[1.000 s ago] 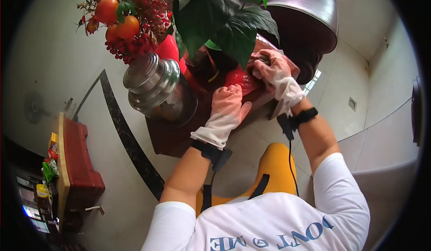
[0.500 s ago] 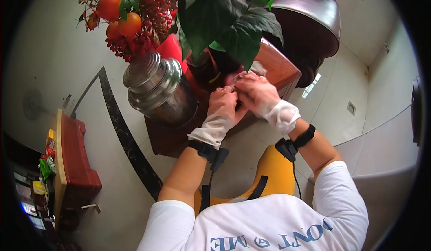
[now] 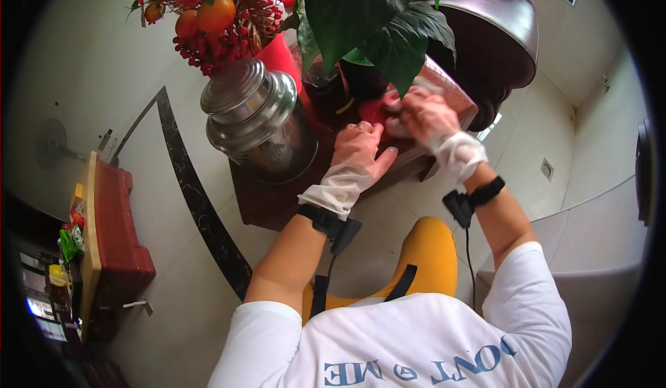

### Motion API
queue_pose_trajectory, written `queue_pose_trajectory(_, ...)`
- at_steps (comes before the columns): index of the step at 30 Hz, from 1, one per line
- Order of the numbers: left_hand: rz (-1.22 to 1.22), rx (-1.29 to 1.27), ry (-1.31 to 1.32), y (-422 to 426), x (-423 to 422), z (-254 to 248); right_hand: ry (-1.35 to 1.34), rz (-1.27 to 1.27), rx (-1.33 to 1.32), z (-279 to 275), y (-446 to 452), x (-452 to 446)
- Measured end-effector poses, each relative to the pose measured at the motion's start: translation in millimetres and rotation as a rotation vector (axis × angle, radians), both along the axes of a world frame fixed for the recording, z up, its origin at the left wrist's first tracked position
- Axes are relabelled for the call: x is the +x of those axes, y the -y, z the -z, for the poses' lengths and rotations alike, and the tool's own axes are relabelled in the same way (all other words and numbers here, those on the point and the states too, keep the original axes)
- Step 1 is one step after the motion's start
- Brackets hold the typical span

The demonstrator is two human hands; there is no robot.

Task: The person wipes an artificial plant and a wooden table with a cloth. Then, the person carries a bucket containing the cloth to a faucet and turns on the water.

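Both my hands wear thin translucent gloves. My left hand (image 3: pixel 357 150) rests at the near edge of a red object (image 3: pixel 374 112) on the dark red cabinet top, its fingertips bent against it and the thumb spread away. To its right, my right hand (image 3: pixel 431 119) is smeared by motion, with its fingers curled over the pale reddish surface. A pale crumpled cloth (image 3: pixel 422 84) shows at those fingers, partly hidden. Leaves hang over the far side of the red object, so its full shape does not show.
A lidded metal-and-glass jar (image 3: pixel 260 121) stands left of my hands. Behind are a dark glass container (image 3: pixel 325 86), red berry decorations (image 3: pixel 208 44) and a large-leaved plant (image 3: pixel 368 20). A dark rounded chair (image 3: pixel 492 30) is at the right, a wooden cabinet (image 3: pixel 118 228) far left.
My right hand has moved right, away from my left hand, and the pale cloth has shifted with it. My left thumb now stands apart, and more of the red object shows.
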State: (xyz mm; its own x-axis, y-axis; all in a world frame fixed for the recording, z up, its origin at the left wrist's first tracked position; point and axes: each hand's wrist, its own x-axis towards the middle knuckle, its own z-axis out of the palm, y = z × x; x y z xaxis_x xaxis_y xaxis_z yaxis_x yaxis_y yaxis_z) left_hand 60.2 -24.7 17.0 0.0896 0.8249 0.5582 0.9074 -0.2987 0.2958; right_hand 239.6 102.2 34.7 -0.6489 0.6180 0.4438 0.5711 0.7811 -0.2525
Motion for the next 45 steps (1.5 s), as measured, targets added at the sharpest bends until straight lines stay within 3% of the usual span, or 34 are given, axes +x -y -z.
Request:
queue_pose_trajectory(2,-0.018,0.038,-0.001,-1.2,1.5,5.8,-0.149,-0.129,0.201,-3.2,-35.7,18.5)
queue_pose_trajectory(4,-0.033,0.090,0.006,-4.1,2.3,2.7,-0.296,0.087,-0.085,-13.9,-5.3,7.8)
queue_pose_trajectory(5,-0.036,0.042,-0.020,-2.7,2.1,1.0,-0.356,0.050,0.089,-1.3,3.2,-3.3)
queue_pose_trajectory(8,-0.043,-0.055,-0.069,-0.2,-2.5,4.4,-0.086,-0.194,0.037,-1.3,48.7,-14.9)
queue_pose_trajectory(9,-0.044,0.067,-0.074,1.8,-2.3,7.4,0.136,0.031,-0.074,-16.6,56.6,-16.0)
queue_pose_trajectory(10,-0.044,0.202,-0.076,2.6,-0.1,2.9,-0.029,0.007,0.028,-9.5,39.1,-5.4)
queue_pose_trajectory(12,-0.049,0.094,-0.103,7.9,2.5,-3.4,-0.104,0.127,-0.022,-8.4,2.0,18.0)
queue_pose_trajectory(14,0.009,-0.162,-0.079,12.0,0.2,-2.1,-0.321,0.061,-0.004,-0.8,-34.0,44.6)
queue_pose_trajectory(15,0.045,0.088,-0.108,12.2,-3.8,18.7,-0.399,0.080,-0.115,0.3,-35.3,55.2)
queue_pose_trajectory(16,0.048,0.095,-0.113,17.9,-0.1,18.6,-0.532,-0.021,-0.213,-12.8,-26.3,59.7)
queue_pose_trajectory(18,0.034,0.220,0.264,23.8,10.3,18.3,-1.078,-0.255,-0.736,3.2,-20.4,59.7)
queue_pose_trajectory(19,0.061,0.364,0.493,20.5,19.8,8.6,-1.081,-0.251,-0.739,3.6,-16.1,61.4)
queue_pose_trajectory(20,0.060,0.351,0.494,21.3,20.8,-0.8,-1.194,-0.340,-0.864,5.6,-10.5,65.0)
queue_pose_trajectory(22,0.036,-0.207,1.382,24.8,19.8,-19.9,-1.307,-0.422,-1.000,-1.7,16.2,67.3)
queue_pose_trajectory(24,0.077,-0.230,1.444,21.5,21.3,-15.2,-1.364,-0.217,-0.821,-21.4,66.8,43.4)
queue_pose_trajectory(26,0.245,-0.137,1.478,14.0,32.5,-2.4,-1.324,-0.253,-0.584,-17.5,107.4,15.1)
queue_pose_trajectory(27,0.298,-0.164,1.540,9.8,36.2,8.1,-0.956,-0.102,-0.024,-10.3,113.6,10.4)
queue_pose_trajectory(28,0.398,-0.286,1.650,9.4,37.3,14.3,-0.705,-0.228,0.079,-14.6,111.7,10.6)
queue_pose_trajectory(30,0.566,-0.365,2.508,14.3,45.6,24.6,-0.699,-0.210,-0.063,-10.6,114.8,-8.4)
queue_pose_trajectory(31,0.572,-0.368,2.504,21.8,50.2,23.0,-0.700,-0.208,-0.057,-10.1,111.7,-8.9)
queue_pose_trajectory(33,0.283,-0.499,1.725,31.6,53.1,12.6,-0.666,-0.012,-0.143,-18.0,92.7,-15.8)
queue_pose_trajectory(34,0.324,-0.457,1.713,25.4,50.3,39.0,-0.683,-0.002,-0.154,-12.8,81.4,-15.8)
queue_pose_trajectory(36,0.280,-0.319,1.905,27.1,57.5,25.1,-0.635,-0.129,-0.106,-22.2,90.6,-12.0)
queue_pose_trajectory(37,0.170,-0.420,1.974,21.4,40.8,21.9,-0.628,-0.177,-0.016,-25.0,108.2,-14.0)
queue_pose_trajectory(38,0.184,-0.401,1.976,19.2,36.7,24.4,-0.476,-0.260,-0.095,-32.0,119.9,-11.1)
queue_pose_trajectory(40,0.398,-0.503,2.276,28.3,44.2,-7.4,-0.430,-0.218,-0.122,-29.8,115.4,-10.2)
queue_pose_trajectory(41,0.275,-0.481,1.899,33.8,38.4,22.7,-0.425,-0.200,-0.059,-31.4,105.9,-9.8)
queue_pose_trajectory(44,0.487,-0.568,1.667,48.5,26.9,18.2,-0.518,-0.048,-0.007,-37.5,62.6,-8.3)
queue_pose_trajectory(45,0.386,-0.540,1.695,66.8,45.0,-34.2,-0.495,-0.040,0.034,-41.0,45.4,-6.8)
